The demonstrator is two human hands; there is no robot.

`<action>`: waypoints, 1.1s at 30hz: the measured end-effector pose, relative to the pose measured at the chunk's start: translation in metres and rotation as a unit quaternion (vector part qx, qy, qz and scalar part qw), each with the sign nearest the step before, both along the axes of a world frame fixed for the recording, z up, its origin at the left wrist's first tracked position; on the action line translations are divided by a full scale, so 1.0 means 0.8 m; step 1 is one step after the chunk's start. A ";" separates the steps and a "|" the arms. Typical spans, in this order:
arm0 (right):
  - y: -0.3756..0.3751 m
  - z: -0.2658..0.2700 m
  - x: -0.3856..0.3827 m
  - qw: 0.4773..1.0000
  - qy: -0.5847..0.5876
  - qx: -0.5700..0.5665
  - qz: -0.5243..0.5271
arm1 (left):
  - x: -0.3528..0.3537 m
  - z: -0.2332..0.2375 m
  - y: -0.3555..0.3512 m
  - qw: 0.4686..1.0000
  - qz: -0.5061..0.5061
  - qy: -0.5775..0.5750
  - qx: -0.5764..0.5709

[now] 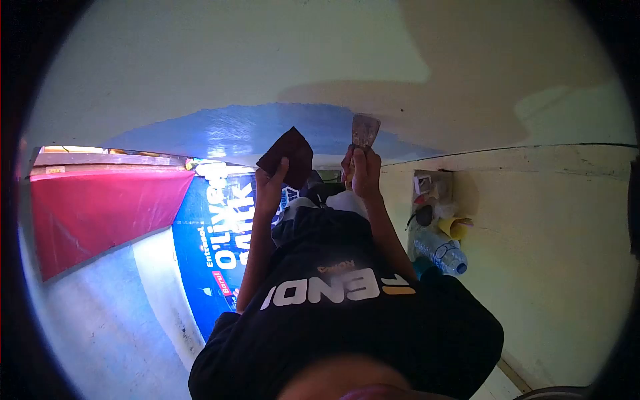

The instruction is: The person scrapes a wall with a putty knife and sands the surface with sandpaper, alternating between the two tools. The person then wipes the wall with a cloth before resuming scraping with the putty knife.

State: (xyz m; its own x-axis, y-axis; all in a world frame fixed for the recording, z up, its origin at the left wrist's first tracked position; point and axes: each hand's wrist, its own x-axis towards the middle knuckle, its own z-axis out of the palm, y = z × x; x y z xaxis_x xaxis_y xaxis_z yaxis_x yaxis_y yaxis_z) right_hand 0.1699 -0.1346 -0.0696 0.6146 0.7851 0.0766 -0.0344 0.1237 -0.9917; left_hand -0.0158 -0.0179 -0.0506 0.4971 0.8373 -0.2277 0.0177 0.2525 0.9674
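Observation:
A dark reddish-brown folded sheet, which looks like sandpaper (291, 158), is pinched in my left hand (272, 181), thumb across its face. My right hand (364, 172) is closed around the handle of a putty knife (366, 129), its wide, stained blade pointing up and away from me. Both hands are side by side in front of my body, with a gap between the sheet and the knife. Beyond them spreads a pale wall (267, 60) with a bluish, streaky patch (233, 125) along its lower part. The blade overlaps this patch's right side in the view.
To the left hang a red sheet (107, 213) and a blue printed banner (197, 267). On the right, a recess or shelf holds a clear plastic bottle (445, 253), a yellow cup (453, 228) and small items. A shadow falls across the wall's upper right.

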 end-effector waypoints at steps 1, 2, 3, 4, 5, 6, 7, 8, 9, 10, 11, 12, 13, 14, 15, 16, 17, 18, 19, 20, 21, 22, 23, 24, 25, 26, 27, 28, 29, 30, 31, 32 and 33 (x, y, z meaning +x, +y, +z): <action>-0.003 -0.002 -0.003 1.000 0.012 -0.005 0.004 | -0.001 0.003 0.002 1.000 -0.006 0.009 -0.007; -0.004 -0.003 -0.004 1.000 0.022 -0.006 0.008 | -0.001 0.005 0.001 1.000 -0.006 0.012 0.009; 0.001 -0.003 0.000 0.999 0.030 -0.004 0.015 | 0.002 0.006 0.000 1.000 -0.002 0.013 0.029; 0.013 0.014 0.002 1.000 0.017 0.005 0.019 | 0.003 0.007 0.001 0.999 0.004 0.015 0.047; 0.015 0.030 0.001 1.000 0.009 0.008 0.019 | 0.002 0.007 0.001 0.999 -0.005 0.013 0.033; 0.009 0.040 -0.003 1.000 0.004 0.005 0.017 | 0.001 0.009 -0.001 1.000 -0.017 0.013 0.015; 0.003 0.031 -0.009 1.000 0.021 -0.011 0.010 | -0.001 0.012 0.002 0.999 -0.029 0.012 0.002; 0.004 0.016 -0.008 0.999 0.034 -0.018 0.004 | -0.006 0.004 0.003 0.997 -0.017 0.062 0.032; 0.008 0.011 -0.005 0.999 0.044 -0.023 -0.001 | -0.007 0.004 0.006 0.998 -0.017 0.046 0.040; 0.005 0.004 -0.004 1.000 0.012 -0.023 -0.005 | -0.006 0.002 0.005 0.998 -0.016 0.032 0.046; 0.005 -0.003 -0.003 1.000 0.014 -0.010 0.002 | -0.005 -0.001 0.004 0.999 -0.015 0.017 0.049; 0.008 0.007 -0.005 1.000 0.018 0.000 0.009 | -0.004 -0.001 0.008 0.999 -0.013 0.020 0.033; 0.003 0.011 -0.008 1.000 0.024 0.007 0.014 | -0.005 0.000 0.009 0.999 -0.014 0.025 0.014; -0.003 0.006 -0.010 1.000 0.026 -0.009 0.008 | -0.008 -0.001 0.005 0.999 -0.018 0.033 -0.008; -0.004 0.003 -0.007 0.999 0.025 -0.022 0.001 | -0.009 -0.003 0.003 1.000 -0.019 0.022 -0.004; -0.001 0.001 -0.003 0.999 0.022 -0.029 -0.005 | -0.008 -0.004 0.005 1.000 -0.020 0.008 0.005; -0.002 0.001 -0.002 0.999 0.023 -0.024 -0.002 | -0.007 -0.006 0.006 1.000 -0.020 -0.006 0.014; -0.001 0.005 -0.002 1.000 0.023 -0.018 0.004 | -0.002 -0.003 0.007 0.999 -0.003 -0.006 0.031; 0.001 0.009 -0.002 1.000 0.023 -0.014 0.010 | -0.002 0.001 0.010 1.000 -0.011 0.001 0.022; 0.001 0.011 -0.001 1.000 0.023 -0.007 0.012 | -0.003 0.004 0.010 1.000 -0.023 0.010 0.008; 0.007 0.022 0.000 1.000 0.024 -0.002 0.012 | -0.004 0.008 0.008 0.999 -0.036 0.019 -0.009; 0.008 0.029 -0.002 1.000 0.024 0.006 0.013 | -0.007 -0.004 0.012 0.998 -0.051 0.032 -0.018; 0.005 0.022 -0.005 0.999 0.036 -0.003 0.000 | -0.007 -0.003 0.012 0.999 -0.045 0.027 0.000; 0.004 0.015 -0.008 0.999 0.045 -0.008 -0.010 | -0.004 -0.001 0.010 0.999 -0.037 0.020 0.022; 0.005 0.009 -0.007 0.998 0.054 -0.015 -0.017 | -0.002 0.000 0.011 0.999 -0.025 0.013 0.043; 0.006 0.001 -0.004 0.999 0.048 -0.005 -0.010 | -0.001 0.001 0.013 0.998 -0.024 0.025 0.043; 0.007 0.011 -0.006 0.999 0.046 0.000 -0.004 | -0.002 0.004 0.014 0.998 -0.025 0.039 0.040; 0.002 0.014 -0.008 0.999 0.044 0.003 -0.001 | -0.004 0.005 0.010 0.998 -0.029 0.055 0.032; -0.003 0.011 -0.010 0.998 0.054 -0.009 -0.006 | -0.007 0.004 0.007 0.998 -0.033 0.057 0.016; -0.004 0.009 -0.010 0.998 0.064 -0.018 -0.013 | -0.010 0.004 0.007 0.997 -0.040 0.059 0.002; -0.001 0.008 -0.007 0.997 0.071 -0.021 -0.020 | -0.009 0.006 0.011 0.997 -0.045 0.058 -0.006; -0.002 0.005 -0.006 0.998 0.064 -0.014 -0.014 | -0.008 0.002 0.010 0.999 -0.031 0.018 -0.001; -0.004 0.005 -0.005 0.998 0.056 -0.007 -0.005 | -0.007 0.003 0.010 0.999 -0.028 0.018 0.015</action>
